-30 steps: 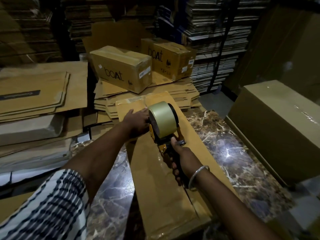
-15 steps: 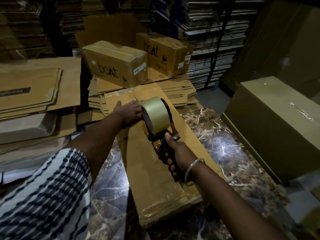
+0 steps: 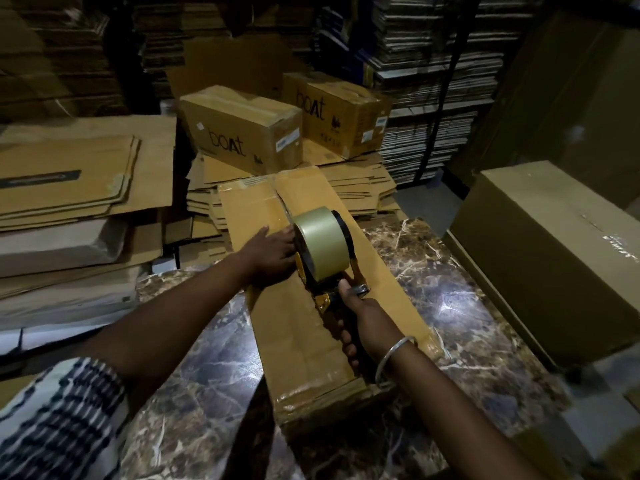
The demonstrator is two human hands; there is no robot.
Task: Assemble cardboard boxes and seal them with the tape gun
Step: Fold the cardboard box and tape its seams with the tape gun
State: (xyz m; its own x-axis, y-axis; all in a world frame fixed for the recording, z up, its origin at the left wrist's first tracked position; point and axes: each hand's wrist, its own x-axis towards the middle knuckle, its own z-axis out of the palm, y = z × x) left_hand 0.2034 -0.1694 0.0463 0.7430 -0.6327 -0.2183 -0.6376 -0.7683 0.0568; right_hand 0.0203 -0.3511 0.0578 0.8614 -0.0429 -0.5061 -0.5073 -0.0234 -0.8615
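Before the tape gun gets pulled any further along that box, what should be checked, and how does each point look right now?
1. Right hand has a firm grip on the tape gun handle: ok.
2. Left hand lies flat on the long box, steadying it: ok.
3. Left fingers clear of the gun's path: not ok, they sit right against the tape roll.
4. Box lies fully on the marble table: not ok, its far end juts past the edge over the flat cardboard stack.
5. Tape stuck down on the seam: cannot tell, the roll hides it.
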